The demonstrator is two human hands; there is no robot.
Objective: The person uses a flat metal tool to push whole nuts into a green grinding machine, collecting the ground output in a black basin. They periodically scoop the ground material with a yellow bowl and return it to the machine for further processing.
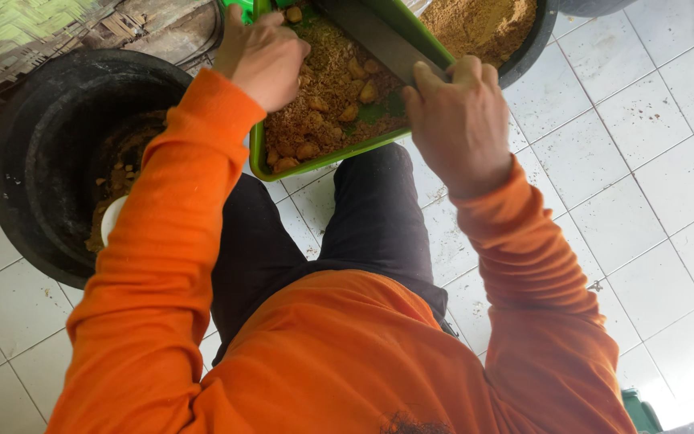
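Note:
A green rectangular tray (260, 153) rests over my knees, filled with brown crumbly material and several small tan lumps (327, 104). My left hand (263, 56) lies on the tray's left side, fingers curled into the crumbs. My right hand (455, 116) is closed on the handle end of a broad dark flat blade (371, 36) that slants across the tray toward the top. Both arms wear orange sleeves.
A big black tub (18, 161) with brown lumps and a white bowl rim stands at the left. Another dark tub (533, 48) of brown powder sits beyond the tray, top right. White floor tiles lie all around; a woven mat shows top left.

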